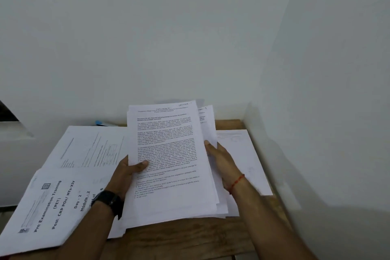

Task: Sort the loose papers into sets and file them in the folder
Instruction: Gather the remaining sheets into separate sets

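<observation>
Both hands grip the held stack of printed pages (168,154): the left hand (128,172) pinches its left edge with the thumb on the top sheet, and the right hand (219,159) curls round the right edge. The stack is raised at its far end, with its near end down on the wooden table (190,238). Paper like this is light, limp and slick sheet on sheet, so I judge it will fan and slide unless held at both long edges or squared against the tabletop; the edges already stagger at the right and the bottom. Counted: one held stack, too many sheets to number, with a second headed page (205,119) showing behind the top one. One "Pre Examination Training" cover set (48,202) lies at the left, at least two spread sheets (90,148) lie beyond it, and one pale sheet (242,154) lies at the right. A small blue object (101,123) at the back edge is unclear, and no folder can be made out.
</observation>
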